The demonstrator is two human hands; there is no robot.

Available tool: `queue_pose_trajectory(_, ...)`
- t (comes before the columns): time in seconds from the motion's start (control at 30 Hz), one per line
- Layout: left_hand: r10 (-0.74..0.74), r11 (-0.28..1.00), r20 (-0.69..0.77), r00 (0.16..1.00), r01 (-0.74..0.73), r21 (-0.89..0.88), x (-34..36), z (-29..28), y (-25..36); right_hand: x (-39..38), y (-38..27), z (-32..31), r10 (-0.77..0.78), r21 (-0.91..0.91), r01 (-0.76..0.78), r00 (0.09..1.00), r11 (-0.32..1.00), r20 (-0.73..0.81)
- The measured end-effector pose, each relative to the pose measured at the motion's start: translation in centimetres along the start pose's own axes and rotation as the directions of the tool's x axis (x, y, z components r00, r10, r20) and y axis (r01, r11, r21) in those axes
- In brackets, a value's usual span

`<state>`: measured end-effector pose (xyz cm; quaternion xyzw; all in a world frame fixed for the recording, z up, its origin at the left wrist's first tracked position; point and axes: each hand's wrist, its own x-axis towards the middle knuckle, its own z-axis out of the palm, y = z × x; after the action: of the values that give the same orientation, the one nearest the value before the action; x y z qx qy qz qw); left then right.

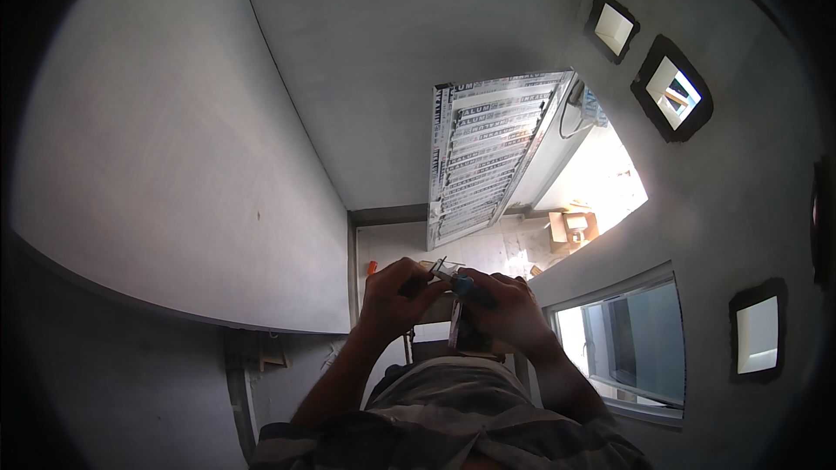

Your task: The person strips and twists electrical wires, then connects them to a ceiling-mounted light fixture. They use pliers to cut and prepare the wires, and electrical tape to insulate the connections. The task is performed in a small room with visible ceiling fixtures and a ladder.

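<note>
Striped shirt [453, 396]; left fingers [413, 272] tight on thin piece [441, 263], right fingers [502, 286] tight round blue-handled tool [464, 284], door [492, 144] beyond

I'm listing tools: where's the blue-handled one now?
In the head view, below and right of centre, the blue-handled tool is in the right hand, its tip beside the left hand.

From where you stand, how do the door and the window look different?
The door looks stripy and covered with print; the window looks plain and bluish. The door is ahead, beyond the right hand; the window is off to that hand's right. Both have four sides.
</note>
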<state>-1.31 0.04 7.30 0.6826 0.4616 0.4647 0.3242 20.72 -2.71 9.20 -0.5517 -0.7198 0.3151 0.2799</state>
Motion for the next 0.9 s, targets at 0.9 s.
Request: queue_pose_trajectory(0.9, 0.003, 0.999, -0.057, 0.998, -0.006, -0.043, -0.7, 0.9, -0.3, -0.6, 0.4, 1.3, -0.031, -0.166, 0.017, 0.996, 0.986, -0.084)
